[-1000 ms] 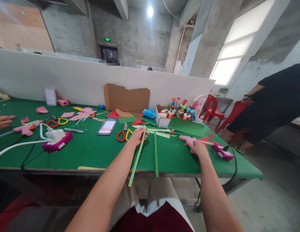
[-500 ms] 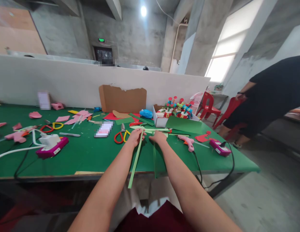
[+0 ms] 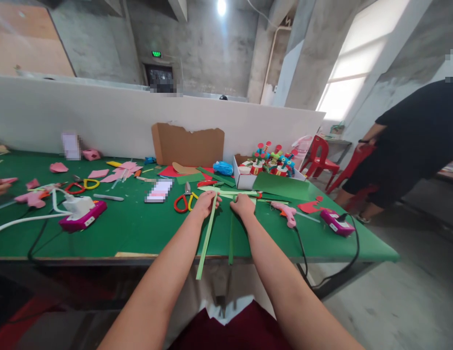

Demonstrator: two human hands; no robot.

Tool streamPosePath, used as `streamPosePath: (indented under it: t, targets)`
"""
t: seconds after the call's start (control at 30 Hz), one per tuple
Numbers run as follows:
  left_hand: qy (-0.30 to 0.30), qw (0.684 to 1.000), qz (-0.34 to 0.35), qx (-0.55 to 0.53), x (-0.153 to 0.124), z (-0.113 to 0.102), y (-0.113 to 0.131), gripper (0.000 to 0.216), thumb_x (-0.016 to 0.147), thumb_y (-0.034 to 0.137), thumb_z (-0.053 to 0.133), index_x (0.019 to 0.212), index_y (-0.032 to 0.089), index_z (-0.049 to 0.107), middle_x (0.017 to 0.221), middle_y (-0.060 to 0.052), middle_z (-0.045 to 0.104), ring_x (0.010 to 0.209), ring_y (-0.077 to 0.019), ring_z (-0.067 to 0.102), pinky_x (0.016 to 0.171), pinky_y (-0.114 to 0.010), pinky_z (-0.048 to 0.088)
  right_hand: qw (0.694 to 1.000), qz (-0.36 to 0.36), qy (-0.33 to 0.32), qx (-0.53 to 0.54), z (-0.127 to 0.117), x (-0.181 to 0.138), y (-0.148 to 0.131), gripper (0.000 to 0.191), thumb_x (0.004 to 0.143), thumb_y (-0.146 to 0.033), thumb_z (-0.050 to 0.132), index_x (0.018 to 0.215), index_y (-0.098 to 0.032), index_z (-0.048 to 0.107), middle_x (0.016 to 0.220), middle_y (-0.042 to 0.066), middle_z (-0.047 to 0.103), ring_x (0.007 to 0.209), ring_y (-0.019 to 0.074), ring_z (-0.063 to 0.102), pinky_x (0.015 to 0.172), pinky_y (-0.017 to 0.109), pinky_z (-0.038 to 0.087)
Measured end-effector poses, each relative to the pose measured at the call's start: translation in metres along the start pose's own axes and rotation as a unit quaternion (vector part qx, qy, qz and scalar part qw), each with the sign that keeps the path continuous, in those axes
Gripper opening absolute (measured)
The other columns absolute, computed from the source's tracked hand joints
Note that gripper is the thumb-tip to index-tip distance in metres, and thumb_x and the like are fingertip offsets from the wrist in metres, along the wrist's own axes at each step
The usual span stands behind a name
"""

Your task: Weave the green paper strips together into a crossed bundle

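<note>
My left hand (image 3: 206,204) is closed around a long light green paper strip (image 3: 208,238), whose lower end hangs past the table's front edge. A hand's width to the right, my right hand (image 3: 244,205) is closed on a darker green paper strip (image 3: 231,238) that also hangs down toward the edge. Several light green paper strips (image 3: 233,193) lie just behind both hands. Scissors (image 3: 186,198) with one red and one yellow handle lie left of my left hand. A pink glue gun (image 3: 286,213) rests to the right of my right hand.
A white box (image 3: 245,180) holds several colourful spring-like figures. Purple power strips (image 3: 83,216) with cords sit at left and right. A phone (image 3: 159,190) lies left of the scissors. A cardboard piece (image 3: 190,146) leans on the white partition. A person (image 3: 419,141) stands at right.
The camera view has shifted slightly. My right hand has moved a little, and its dark green strip hangs straighter and narrower. Another person's hand has come in at the far left.
</note>
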State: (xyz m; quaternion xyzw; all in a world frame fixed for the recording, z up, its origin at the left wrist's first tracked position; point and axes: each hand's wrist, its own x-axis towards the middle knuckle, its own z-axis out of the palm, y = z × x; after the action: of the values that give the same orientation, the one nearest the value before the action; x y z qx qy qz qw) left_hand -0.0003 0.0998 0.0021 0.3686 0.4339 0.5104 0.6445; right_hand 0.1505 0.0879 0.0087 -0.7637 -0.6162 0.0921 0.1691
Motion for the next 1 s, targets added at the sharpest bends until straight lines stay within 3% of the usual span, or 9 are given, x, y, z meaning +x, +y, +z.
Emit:
streamPosePath:
  t: [0.1, 0.2, 0.37, 0.43, 0.5, 0.6, 0.8, 0.9, 1.0]
  targets:
    - [-0.002, 1.000, 0.006, 0.009, -0.001, 0.000, 0.000, 0.015, 0.082, 0.027, 0.061, 0.075, 0.014, 0.055, 0.052, 0.001, 0.056, 0.038, -0.0070, 0.046, 0.041, -0.018, 0.035, 0.999, 0.000, 0.010, 0.048, 0.002, 0.002, 0.003, 0.006, 0.073, -0.022, 0.058, 0.077, -0.020, 0.063, 0.095, 0.009, 0.068, 0.091, 0.0242, 0.066, 0.073, 0.032, 0.046]
    - [-0.001, 1.000, 0.006, 0.029, -0.003, 0.002, 0.000, 0.013, 0.083, 0.023, 0.057, 0.075, 0.014, 0.056, 0.051, 0.001, 0.056, 0.038, -0.0068, 0.046, 0.040, -0.018, 0.034, 0.970, -0.003, 0.042, 0.239, 0.007, 0.006, 0.006, 0.003, 0.071, -0.020, 0.058, 0.070, -0.021, 0.056, 0.078, 0.004, 0.068, 0.083, 0.0212, 0.066, 0.071, 0.030, 0.049]
    - [-0.015, 0.998, 0.008, 0.067, -0.005, 0.005, -0.001, 0.012, 0.083, 0.023, 0.056, 0.074, 0.015, 0.055, 0.051, 0.001, 0.057, 0.037, -0.0064, 0.046, 0.040, -0.017, 0.034, 0.770, 0.017, -0.070, 0.634, 0.017, 0.009, 0.003, 0.015, 0.068, -0.020, 0.060, 0.073, -0.023, 0.046, 0.070, -0.003, 0.066, 0.051, 0.0107, 0.058, 0.051, 0.024, 0.049]
    - [-0.016, 0.997, 0.007, 0.073, -0.006, 0.005, -0.001, 0.013, 0.084, 0.024, 0.056, 0.075, 0.015, 0.055, 0.051, 0.002, 0.057, 0.037, -0.0060, 0.047, 0.040, -0.016, 0.034, 0.720, 0.029, -0.101, 0.686, 0.017, 0.009, 0.002, 0.018, 0.066, -0.017, 0.064, 0.074, -0.022, 0.048, 0.071, -0.004, 0.066, 0.049, 0.0082, 0.057, 0.049, 0.020, 0.049]
    - [-0.018, 0.996, 0.007, 0.083, -0.006, 0.006, -0.001, 0.014, 0.085, 0.024, 0.055, 0.075, 0.015, 0.054, 0.051, 0.001, 0.057, 0.037, -0.0060, 0.047, 0.039, -0.016, 0.033, 0.698, 0.050, -0.113, 0.706, 0.015, 0.009, 0.003, 0.016, 0.068, -0.017, 0.065, 0.075, -0.021, 0.051, 0.073, -0.003, 0.067, 0.050, 0.0071, 0.057, 0.048, 0.019, 0.048]
    - [-0.026, 0.993, 0.007, 0.111, -0.008, 0.007, -0.001, 0.014, 0.086, 0.024, 0.055, 0.075, 0.015, 0.054, 0.052, 0.001, 0.058, 0.037, -0.0061, 0.048, 0.039, -0.016, 0.032, 0.694, 0.065, -0.122, 0.706, 0.013, 0.010, 0.005, 0.014, 0.072, -0.020, 0.066, 0.075, -0.020, 0.053, 0.072, -0.002, 0.067, 0.049, 0.0065, 0.055, 0.045, 0.017, 0.047]
    - [-0.018, 0.988, 0.026, 0.152, -0.006, 0.008, -0.004, 0.015, 0.087, 0.022, 0.055, 0.075, 0.017, 0.049, 0.052, 0.003, 0.059, 0.036, -0.0061, 0.049, 0.039, -0.016, 0.035, 0.722, -0.002, -0.153, 0.675, 0.018, 0.012, 0.007, 0.025, 0.070, -0.015, 0.070, 0.090, -0.020, 0.056, 0.069, -0.003, 0.066, 0.048, 0.0071, 0.054, 0.041, 0.016, 0.043]
    - [-0.017, 0.987, 0.030, 0.155, -0.001, 0.004, -0.005, 0.019, 0.085, 0.025, 0.059, 0.072, 0.017, 0.048, 0.052, 0.003, 0.059, 0.038, -0.0066, 0.051, 0.039, -0.016, 0.036, 0.721, -0.039, -0.190, 0.665, 0.021, 0.012, 0.006, 0.021, 0.068, -0.017, 0.073, 0.084, -0.019, 0.058, 0.070, -0.001, 0.066, 0.056, 0.0094, 0.060, 0.048, 0.018, 0.047]
    - [-0.034, 0.987, 0.045, 0.148, 0.003, -0.001, -0.006, 0.020, 0.083, 0.027, 0.064, 0.073, 0.016, 0.050, 0.053, 0.002, 0.059, 0.039, -0.0071, 0.051, 0.039, -0.016, 0.037, 0.737, -0.067, -0.211, 0.639, 0.021, 0.011, 0.005, 0.020, 0.066, -0.023, 0.075, 0.076, -0.017, 0.059, 0.068, -0.001, 0.064, 0.050, 0.0061, 0.053, 0.042, 0.015, 0.039]
